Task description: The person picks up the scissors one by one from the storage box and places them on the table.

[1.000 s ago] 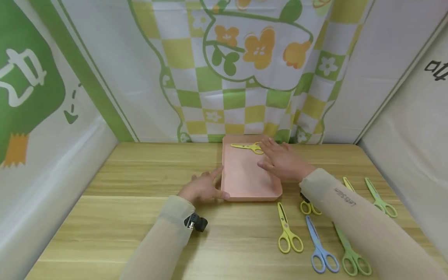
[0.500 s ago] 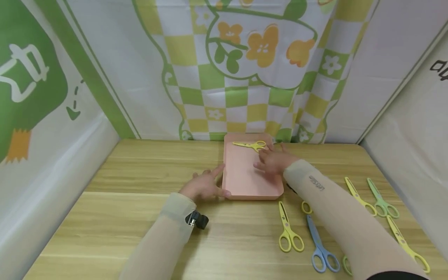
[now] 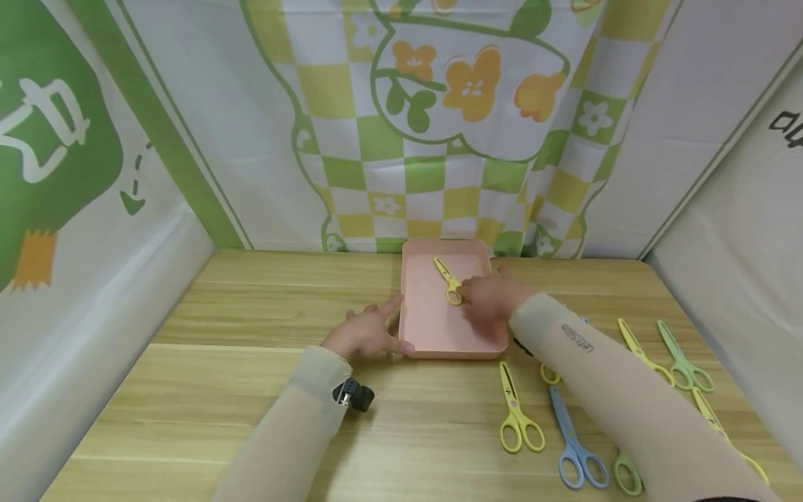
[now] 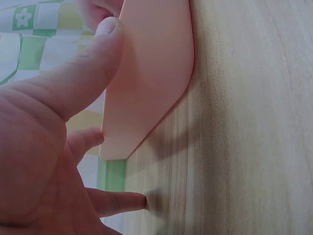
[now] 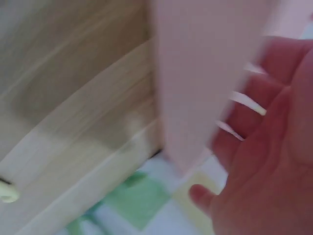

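Note:
A pink tray (image 3: 448, 353) stands at the back of the wooden table, with one pair of yellow scissors (image 3: 444, 272) in it, lying slantwise. My right hand (image 3: 492, 301) reaches over the tray's right side, its curled fingers at the scissors' handle; one handle loop is partly covered. In the right wrist view the hand (image 5: 279, 142) bends over the tray wall (image 5: 205, 63), and the fingertips are hidden. My left hand (image 3: 364, 335) steadies the tray's near left corner. Its straight thumb (image 4: 88, 73) rests on the rim, while other fingers touch the tray's side and the table.
On the right half of the table lie several more scissors: a yellow pair (image 3: 514, 411), a blue pair (image 3: 569, 439), a green pair (image 3: 680, 359), and others partly under my right forearm. A checkered curtain (image 3: 420, 174) hangs directly behind the tray.
My right hand has gone from flat and spread to curled at the scissors' handle. The yellow scissors have turned and their handle has shifted toward me. The left hand stays put.

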Available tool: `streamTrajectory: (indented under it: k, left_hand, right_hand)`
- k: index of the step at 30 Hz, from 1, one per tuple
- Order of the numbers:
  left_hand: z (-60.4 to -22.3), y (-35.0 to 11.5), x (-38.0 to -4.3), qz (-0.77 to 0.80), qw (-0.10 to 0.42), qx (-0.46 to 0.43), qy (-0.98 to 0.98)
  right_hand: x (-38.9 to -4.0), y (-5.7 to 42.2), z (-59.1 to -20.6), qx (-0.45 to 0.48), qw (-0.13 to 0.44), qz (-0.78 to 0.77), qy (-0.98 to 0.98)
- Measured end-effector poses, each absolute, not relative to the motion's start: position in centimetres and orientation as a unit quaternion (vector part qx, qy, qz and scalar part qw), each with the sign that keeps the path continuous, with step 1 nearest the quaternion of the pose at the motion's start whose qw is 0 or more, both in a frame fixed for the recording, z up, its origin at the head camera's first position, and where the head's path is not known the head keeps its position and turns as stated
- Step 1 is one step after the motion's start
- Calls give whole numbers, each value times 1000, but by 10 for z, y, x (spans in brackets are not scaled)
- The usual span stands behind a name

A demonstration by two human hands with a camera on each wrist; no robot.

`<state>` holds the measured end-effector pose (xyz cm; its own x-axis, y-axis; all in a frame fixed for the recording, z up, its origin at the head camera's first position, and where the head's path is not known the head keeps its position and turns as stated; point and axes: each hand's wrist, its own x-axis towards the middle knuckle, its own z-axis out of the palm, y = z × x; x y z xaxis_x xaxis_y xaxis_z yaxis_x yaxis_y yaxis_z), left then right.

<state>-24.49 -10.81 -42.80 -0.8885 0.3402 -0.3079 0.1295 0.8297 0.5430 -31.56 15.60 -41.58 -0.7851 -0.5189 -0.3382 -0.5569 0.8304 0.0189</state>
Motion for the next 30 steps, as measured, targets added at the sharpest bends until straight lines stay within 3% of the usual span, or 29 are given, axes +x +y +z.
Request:
streamTrajectory:
  k: [8, 15, 25, 30]
  left_hand:
    - [-427, -106, -246, 255, 198, 130, 937]
    - [-432, -107, -249, 259, 197, 131, 937]
    - [-429, -107, -246, 266, 203, 119, 935]
    - [-430, -108, -246, 264, 200, 116, 936]
  right_hand:
    - [-297, 147, -404, -315, 143, 40, 937]
    - [-286, 146, -406, -309, 178, 104, 928]
    - [-298, 151, -414, -281, 96, 23, 955]
    - [-305, 149, -425, -265, 102, 3, 959]
